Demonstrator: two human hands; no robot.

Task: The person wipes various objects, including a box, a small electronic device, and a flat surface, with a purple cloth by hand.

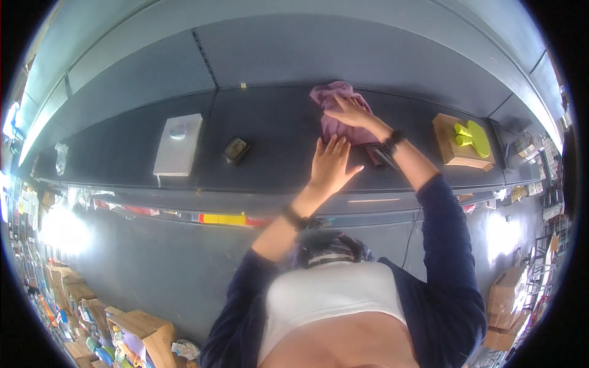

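A crumpled mauve cloth [332,127] lies on the dark shelf, toward its back edge. My right hand [351,113] rests flat on the cloth's upper part, fingers stretched to the left. At the cloth's near edge is my left hand [330,161], its fingers spread and the tips at the fabric; whether they press on it I cannot tell. Neither hand grips anything. Partly hidden behind my right forearm, a small dark object with a reddish part [375,154] sits just right of the cloth; its kind is unclear.
Left on the shelf [270,116] are a white flat box [178,145] and a small dark box-like item [235,149]. A cardboard box [462,158] with yellow-green paddles [478,138] on it stands at the right. A clear plastic piece [61,157] is far left. Cartons [145,335] stand on the floor.
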